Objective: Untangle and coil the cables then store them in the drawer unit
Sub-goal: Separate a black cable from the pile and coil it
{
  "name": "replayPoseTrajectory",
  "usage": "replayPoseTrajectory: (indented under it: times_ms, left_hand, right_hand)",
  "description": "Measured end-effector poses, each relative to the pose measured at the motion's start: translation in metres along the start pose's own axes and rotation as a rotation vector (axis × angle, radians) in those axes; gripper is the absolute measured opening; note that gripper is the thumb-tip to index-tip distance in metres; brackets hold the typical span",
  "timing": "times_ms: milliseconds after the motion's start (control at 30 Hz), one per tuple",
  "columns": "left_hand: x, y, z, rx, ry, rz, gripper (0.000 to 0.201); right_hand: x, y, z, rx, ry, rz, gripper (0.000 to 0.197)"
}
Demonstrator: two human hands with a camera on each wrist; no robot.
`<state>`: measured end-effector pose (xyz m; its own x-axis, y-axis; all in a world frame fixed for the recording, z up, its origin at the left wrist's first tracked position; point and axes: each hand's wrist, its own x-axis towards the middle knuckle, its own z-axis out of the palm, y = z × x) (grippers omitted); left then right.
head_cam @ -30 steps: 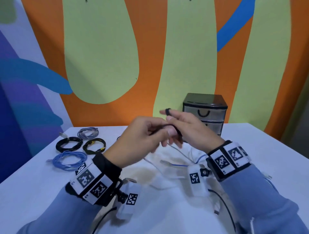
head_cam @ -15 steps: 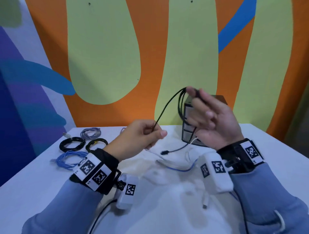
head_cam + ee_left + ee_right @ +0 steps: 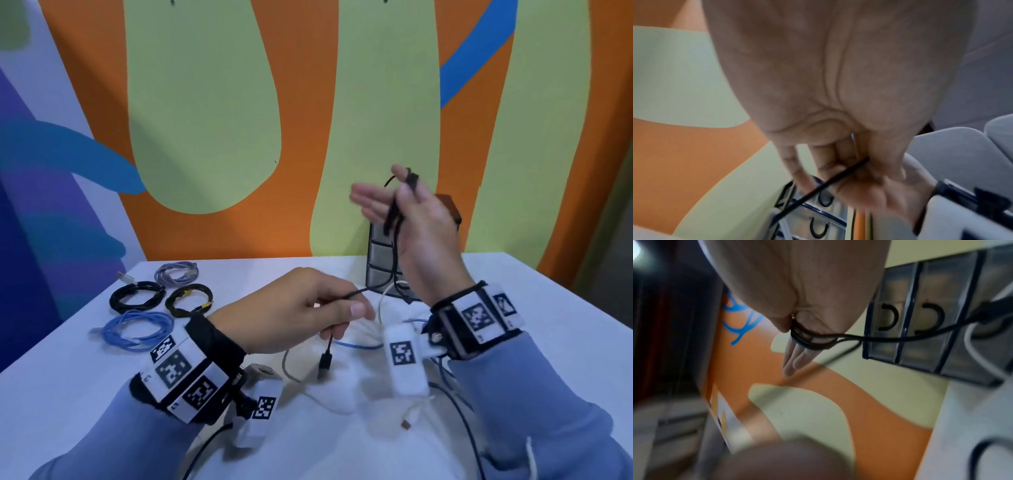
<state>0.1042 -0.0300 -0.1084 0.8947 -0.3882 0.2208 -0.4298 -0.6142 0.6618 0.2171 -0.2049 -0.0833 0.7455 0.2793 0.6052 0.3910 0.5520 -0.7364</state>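
The right hand (image 3: 416, 233) is raised above the white desk (image 3: 78, 383), palm turned toward the left, with several loops of a thin black cable (image 3: 394, 219) wound around it. In the right wrist view the loops (image 3: 807, 337) cross the palm at the base of the fingers (image 3: 795, 360), which reach out straight; the thumb presses the strands against the hand, so this grip is a light thumb clamp on the coil rather than a full fist.

The left hand (image 3: 298, 308) hovers lower, just above the desk, its thumb and curled fingers pinching the same black cable near its free end. A short tail hangs below that pinch and ends in a black plug (image 3: 324, 363) dangling just over the desk. Between the two hands the cable runs taut, up past the front of the small grey drawer unit with black handles (image 3: 380, 253), which stands at the back of the desk against the orange and green wall (image 3: 205, 120).

On the desk's far left lie four finished coils: a grey cable coil (image 3: 176, 272), a black cable coil (image 3: 135, 296), a black coil with yellow ends (image 3: 188, 299) and a light blue cable coil (image 3: 137, 330). Beneath the hands, loose white cable (image 3: 380, 308) and blue cable (image 3: 356, 345) lie tangled together.
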Motion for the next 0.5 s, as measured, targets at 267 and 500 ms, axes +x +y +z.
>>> replayPoseTrajectory:
  times_ms: [267, 500]
  left_hand:
    - [0.005, -0.007, -0.020, -0.409, 0.656, 0.107, 0.034]
    - [0.005, -0.018, -0.026, -0.487, 0.770, -0.006, 0.035]
  right_hand:
    - [-0.014, 0.001, 0.005, -0.330, -0.430, 0.365, 0.033]
    - [-0.016, -0.012, -0.001, 0.092, -0.548, 0.549, 0.030]
